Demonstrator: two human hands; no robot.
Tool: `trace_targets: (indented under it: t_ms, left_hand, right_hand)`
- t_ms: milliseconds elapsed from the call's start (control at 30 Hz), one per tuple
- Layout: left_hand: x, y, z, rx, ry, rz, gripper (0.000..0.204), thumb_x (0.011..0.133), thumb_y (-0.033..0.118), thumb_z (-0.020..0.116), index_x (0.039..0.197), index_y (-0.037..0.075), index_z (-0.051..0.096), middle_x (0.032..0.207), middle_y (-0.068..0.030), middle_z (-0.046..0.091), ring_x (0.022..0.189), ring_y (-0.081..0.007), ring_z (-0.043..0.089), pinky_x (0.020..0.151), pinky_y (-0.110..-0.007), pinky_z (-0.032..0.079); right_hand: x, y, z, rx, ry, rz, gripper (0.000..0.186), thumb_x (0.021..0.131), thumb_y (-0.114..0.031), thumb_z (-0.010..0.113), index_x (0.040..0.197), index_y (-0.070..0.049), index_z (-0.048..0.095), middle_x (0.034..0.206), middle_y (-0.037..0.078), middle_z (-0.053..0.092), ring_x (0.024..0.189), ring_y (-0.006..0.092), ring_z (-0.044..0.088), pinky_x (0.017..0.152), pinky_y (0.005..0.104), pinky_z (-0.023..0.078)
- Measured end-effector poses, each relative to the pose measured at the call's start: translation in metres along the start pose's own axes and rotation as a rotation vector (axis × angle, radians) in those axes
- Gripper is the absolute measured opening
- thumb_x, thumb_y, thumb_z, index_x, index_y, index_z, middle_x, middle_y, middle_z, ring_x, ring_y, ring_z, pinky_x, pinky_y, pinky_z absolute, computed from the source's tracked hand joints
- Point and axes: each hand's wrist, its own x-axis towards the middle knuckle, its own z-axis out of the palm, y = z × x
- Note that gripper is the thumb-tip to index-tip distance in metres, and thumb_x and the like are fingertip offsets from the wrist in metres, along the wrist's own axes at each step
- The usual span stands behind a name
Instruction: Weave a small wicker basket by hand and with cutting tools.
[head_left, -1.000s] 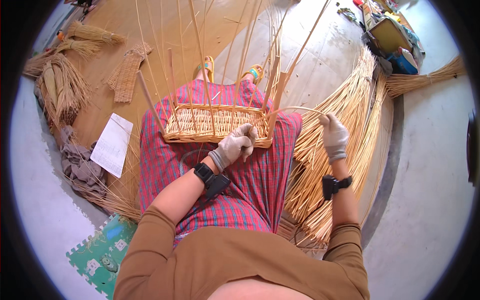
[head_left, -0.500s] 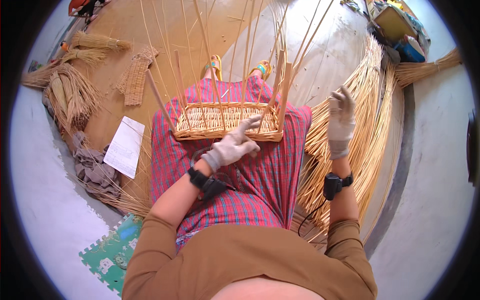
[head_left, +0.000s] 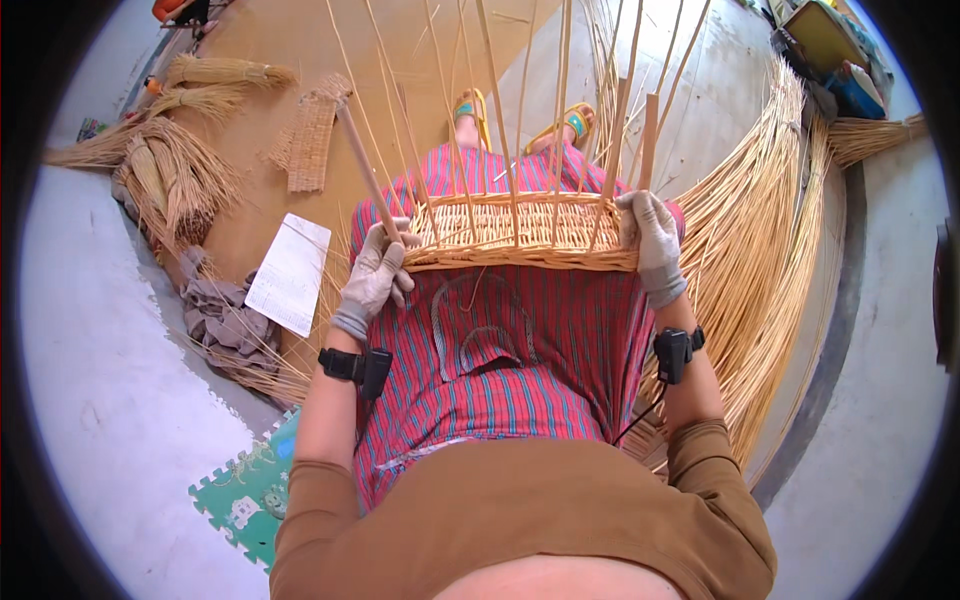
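A half-woven wicker basket (head_left: 520, 260) rests across my lap on red checked cloth (head_left: 590, 330). Its low woven rim runs around a flat rectangular base, and thin upright stakes rise from it, with thicker wooden posts at the corners. Gloved in white, my left hand (head_left: 375, 275) grips the near left corner, around the foot of the left post (head_left: 365, 165). My right hand (head_left: 652, 240), gloved too, closes on the near right corner beside the right post (head_left: 648, 150). Some fingertips of both hands are hidden behind the rim and posts.
Long loose willow-like rods (head_left: 760, 250) lie in a heap on the right. Bundles of straw-coloured strands (head_left: 185, 180) lie at the left, near a woven panel (head_left: 312, 140) and a white sheet (head_left: 290, 272). A green foam mat (head_left: 245, 500) is at lower left.
My left hand has gone from the middle of the near rim to the left corner. My right hand has come in from the side onto the right corner. Both now hold the basket.
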Motion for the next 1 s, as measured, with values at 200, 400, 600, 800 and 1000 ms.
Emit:
trace_targets:
  t_ms: [200, 400, 600, 800, 1000]
  left_hand:
    - [0.005, 0.009, 0.008, 0.046, 0.029, -0.071, 0.043, 0.111, 0.032, 0.047, 0.15, 0.018, 0.036, 0.113, -0.006, 0.064, 0.049, -0.009, 0.057, 0.038, -0.024, 0.05]
    - [0.015, -0.006, -0.002, 0.198, 0.052, 0.021, 0.04, 0.11, 0.026, 0.053, 0.148, 0.02, 0.042, 0.101, 0.0004, 0.062, 0.046, -0.0062, 0.049, 0.038, -0.024, 0.046]
    - [0.005, -0.002, 0.013, 0.08, 0.137, -0.035, 0.044, 0.109, 0.02, 0.054, 0.151, 0.017, 0.041, 0.107, -0.0029, 0.065, 0.046, -0.0064, 0.05, 0.038, -0.025, 0.048]
    - [0.006, -0.006, 0.031, 0.254, 0.291, -0.027, 0.054, 0.105, 0.011, 0.06, 0.154, 0.013, 0.04, 0.117, -0.0078, 0.068, 0.06, -0.0111, 0.06, 0.05, -0.029, 0.054]
    - [0.001, 0.017, 0.054, 0.975, 0.598, 0.718, 0.062, 0.089, 0.01, 0.075, 0.148, 0.015, 0.055, 0.128, -0.0091, 0.063, 0.123, -0.0298, 0.06, 0.109, -0.044, 0.045]
  right_hand:
    - [0.007, 0.015, 0.012, -0.025, 0.184, -0.116, 0.054, 0.106, -0.054, 0.054, 0.089, -0.005, 0.068, 0.06, -0.003, 0.048, 0.052, 0.0072, 0.046, 0.051, 0.0241, 0.035]
    - [0.016, 0.023, 0.009, 0.035, 0.298, -0.053, 0.081, 0.101, -0.077, 0.035, 0.086, -0.004, 0.067, 0.056, 0.001, 0.05, 0.047, 0.0124, 0.045, 0.047, 0.0253, 0.035]
    - [0.013, 0.029, 0.012, 0.062, 0.171, -0.116, 0.086, 0.099, -0.081, 0.027, 0.092, -0.005, 0.067, 0.059, 0.0, 0.051, 0.05, 0.0122, 0.044, 0.049, 0.025, 0.034]
    - [0.006, 0.034, -0.02, 0.117, -0.045, -0.095, 0.082, 0.102, -0.075, 0.029, 0.111, -0.002, 0.067, 0.086, 0.01, 0.068, 0.081, 0.0204, 0.065, 0.078, 0.0308, 0.052]
    - [-0.008, 0.023, -0.054, 0.744, -0.022, 0.042, 0.075, 0.104, -0.066, 0.038, 0.14, -0.003, 0.054, 0.127, 0.019, 0.065, 0.12, 0.0327, 0.062, 0.11, 0.0462, 0.051]
